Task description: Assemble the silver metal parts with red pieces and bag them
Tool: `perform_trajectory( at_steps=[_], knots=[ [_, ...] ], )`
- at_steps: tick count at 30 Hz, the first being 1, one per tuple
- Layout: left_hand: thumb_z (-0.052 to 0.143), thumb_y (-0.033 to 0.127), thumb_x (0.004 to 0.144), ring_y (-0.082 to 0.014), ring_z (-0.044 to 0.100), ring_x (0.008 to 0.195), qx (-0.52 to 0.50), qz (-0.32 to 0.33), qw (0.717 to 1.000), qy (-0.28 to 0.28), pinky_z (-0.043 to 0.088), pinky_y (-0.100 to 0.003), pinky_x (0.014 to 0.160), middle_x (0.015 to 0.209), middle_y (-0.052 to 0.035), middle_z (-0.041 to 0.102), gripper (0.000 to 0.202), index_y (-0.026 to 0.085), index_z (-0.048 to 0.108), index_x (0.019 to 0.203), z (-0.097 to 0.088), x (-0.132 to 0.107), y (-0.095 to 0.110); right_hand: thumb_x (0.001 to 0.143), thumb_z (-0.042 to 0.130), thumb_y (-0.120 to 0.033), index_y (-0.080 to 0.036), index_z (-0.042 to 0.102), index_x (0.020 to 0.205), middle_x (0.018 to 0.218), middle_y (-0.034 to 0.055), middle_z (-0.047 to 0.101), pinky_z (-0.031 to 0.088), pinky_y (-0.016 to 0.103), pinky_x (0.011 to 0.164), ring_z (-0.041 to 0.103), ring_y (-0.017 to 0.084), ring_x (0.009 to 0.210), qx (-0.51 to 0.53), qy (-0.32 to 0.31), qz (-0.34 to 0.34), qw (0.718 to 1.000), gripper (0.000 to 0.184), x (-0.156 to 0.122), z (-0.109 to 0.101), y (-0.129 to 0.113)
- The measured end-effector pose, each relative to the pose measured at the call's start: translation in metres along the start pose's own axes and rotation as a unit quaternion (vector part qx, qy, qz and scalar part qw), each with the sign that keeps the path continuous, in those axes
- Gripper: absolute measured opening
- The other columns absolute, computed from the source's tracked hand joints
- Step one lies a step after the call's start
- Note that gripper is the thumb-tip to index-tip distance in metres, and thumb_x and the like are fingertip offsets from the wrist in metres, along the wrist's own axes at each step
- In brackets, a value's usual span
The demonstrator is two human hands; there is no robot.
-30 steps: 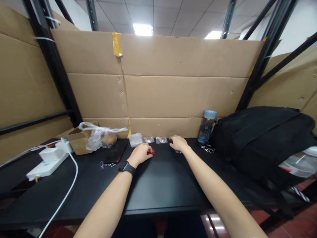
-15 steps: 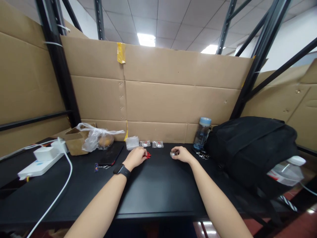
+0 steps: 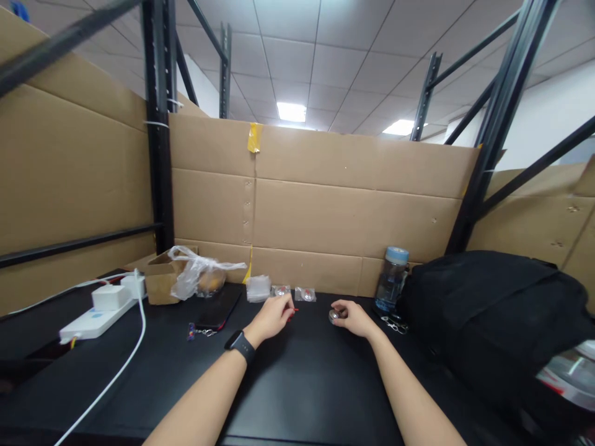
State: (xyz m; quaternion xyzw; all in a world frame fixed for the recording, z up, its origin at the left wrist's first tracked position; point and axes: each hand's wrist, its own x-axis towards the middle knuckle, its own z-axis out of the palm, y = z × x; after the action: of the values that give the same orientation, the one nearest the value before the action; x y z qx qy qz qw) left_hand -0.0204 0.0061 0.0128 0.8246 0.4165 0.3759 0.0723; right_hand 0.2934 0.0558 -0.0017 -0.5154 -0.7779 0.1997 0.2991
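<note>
My left hand [image 3: 274, 317], a dark watch on its wrist, is closed over the tabletop with fingertips pinched together on small red pieces [image 3: 291, 316]. The fingers cover most of the red, so its exact kind is hidden. To the right, my right hand [image 3: 356, 318] rests low on the table, thumb and fingers curled round a small, round, clear-and-silvery container [image 3: 333, 316]. Just beyond the hands lie two small clear packets with red-marked round items, a left packet [image 3: 281, 290] and a right packet [image 3: 305, 294]. Beside them is a stack of clear plastic bags [image 3: 258, 288].
A phone [image 3: 219, 308], a tied plastic bag [image 3: 195, 272], a small carton [image 3: 160, 282] and a white power strip [image 3: 98, 314] are on the left. The right side holds a water bottle [image 3: 391, 279], keys [image 3: 394, 324] and a black backpack [image 3: 493, 328]. Cardboard [image 3: 344, 217] walls the back.
The camera view has tilted up, so everything sits lower in the picture. My left hand has moved over the red pieces and now hides most of them. My right hand keeps its round container.
</note>
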Motion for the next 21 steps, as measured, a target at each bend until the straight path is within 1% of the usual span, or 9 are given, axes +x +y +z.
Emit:
perform_trajectory(
  at_steps=[2, 3, 5, 6, 9, 12, 14, 17, 21],
  knots=[
    [0.055, 0.019, 0.090, -0.0171, 0.064, 0.080, -0.022, 0.001, 1.000, 0.008, 0.044, -0.027, 0.077, 0.086, -0.0021, 0.070, 0.008, 0.022, 0.062, 0.090, 0.003, 0.000, 0.007, 0.064, 0.075, -0.021, -0.018, 0.069, 0.109, 0.100, 0.0082, 0.074, 0.052, 0.033, 0.081, 0.068, 0.021, 0.083, 0.008, 0.004, 0.003, 1.000, 0.046, -0.002, 0.000, -0.003],
    [0.056, 0.020, 0.090, -0.0175, 0.065, 0.083, -0.026, -0.001, 1.000, 0.014, 0.044, -0.028, 0.079, 0.089, -0.0021, 0.071, 0.010, 0.022, 0.064, 0.095, 0.005, 0.000, 0.010, 0.064, 0.075, -0.021, -0.017, 0.069, 0.109, 0.100, 0.0080, 0.074, 0.052, 0.033, 0.081, 0.068, 0.020, 0.083, 0.010, 0.006, 0.003, 1.000, 0.046, -0.002, 0.000, -0.005],
    [0.057, 0.021, 0.090, -0.0191, 0.065, 0.091, -0.019, -0.010, 1.000, 0.021, 0.043, -0.030, 0.086, 0.095, -0.0018, 0.073, 0.020, 0.025, 0.066, 0.108, 0.009, -0.001, 0.015, 0.065, 0.073, -0.021, -0.017, 0.069, 0.109, 0.100, 0.0078, 0.074, 0.052, 0.033, 0.081, 0.068, 0.020, 0.082, 0.011, 0.014, 0.000, 1.000, 0.045, -0.003, 0.000, -0.007],
    [0.057, 0.022, 0.091, -0.0200, 0.065, 0.096, -0.009, -0.016, 1.000, 0.023, 0.041, -0.032, 0.089, 0.097, -0.0015, 0.074, 0.023, 0.027, 0.067, 0.111, 0.011, -0.001, 0.017, 0.065, 0.072, -0.021, -0.017, 0.069, 0.109, 0.101, 0.0079, 0.074, 0.052, 0.033, 0.081, 0.068, 0.020, 0.083, 0.011, 0.021, -0.003, 1.000, 0.044, -0.004, 0.000, -0.008],
    [0.058, 0.026, 0.092, -0.0215, 0.064, 0.100, 0.017, -0.034, 0.999, 0.017, 0.038, -0.035, 0.091, 0.101, -0.0013, 0.074, 0.019, 0.030, 0.073, 0.102, 0.013, -0.002, 0.019, 0.067, 0.071, -0.021, -0.018, 0.069, 0.110, 0.106, 0.0083, 0.073, 0.051, 0.034, 0.085, 0.068, 0.021, 0.088, 0.015, 0.060, -0.021, 0.998, 0.043, -0.003, -0.001, -0.012],
    [0.061, 0.029, 0.090, -0.0216, 0.064, 0.099, 0.018, -0.052, 0.998, 0.017, 0.037, -0.036, 0.091, 0.098, -0.0014, 0.076, 0.015, 0.029, 0.075, 0.095, 0.013, 0.000, 0.020, 0.068, 0.069, -0.020, -0.019, 0.069, 0.110, 0.107, 0.0073, 0.073, 0.050, 0.035, 0.089, 0.067, 0.022, 0.093, 0.019, 0.103, -0.050, 0.993, 0.042, -0.003, 0.001, -0.019],
    [0.064, 0.030, 0.088, -0.0215, 0.065, 0.097, 0.010, -0.071, 0.997, 0.016, 0.037, -0.036, 0.093, 0.097, -0.0014, 0.077, 0.014, 0.028, 0.076, 0.094, 0.013, 0.002, 0.019, 0.068, 0.066, -0.018, -0.020, 0.069, 0.110, 0.108, 0.0070, 0.072, 0.051, 0.035, 0.086, 0.066, 0.022, 0.095, 0.026, 0.120, -0.068, 0.990, 0.043, -0.003, 0.005, -0.027],
    [0.068, 0.032, 0.084, -0.0216, 0.068, 0.094, -0.008, -0.105, 0.994, 0.009, 0.040, -0.035, 0.093, 0.096, -0.0015, 0.078, 0.015, 0.028, 0.077, 0.094, 0.013, 0.004, 0.015, 0.068, 0.064, -0.016, -0.021, 0.067, 0.114, 0.112, 0.0081, 0.070, 0.052, 0.032, 0.076, 0.066, 0.022, 0.095, 0.056, 0.118, -0.096, 0.987, 0.046, -0.006, 0.013, -0.045],
    [0.068, 0.033, 0.081, -0.0216, 0.069, 0.088, -0.026, -0.126, 0.992, 0.005, 0.044, -0.033, 0.085, 0.088, -0.0009, 0.078, 0.015, 0.027, 0.078, 0.091, 0.014, 0.004, 0.013, 0.069, 0.069, -0.017, -0.023, 0.067, 0.114, 0.113, 0.0074, 0.070, 0.053, 0.031, 0.072, 0.066, 0.022, 0.096, 0.121, 0.088, -0.123, 0.981, 0.046, -0.011, 0.029, -0.071]
  ],
)
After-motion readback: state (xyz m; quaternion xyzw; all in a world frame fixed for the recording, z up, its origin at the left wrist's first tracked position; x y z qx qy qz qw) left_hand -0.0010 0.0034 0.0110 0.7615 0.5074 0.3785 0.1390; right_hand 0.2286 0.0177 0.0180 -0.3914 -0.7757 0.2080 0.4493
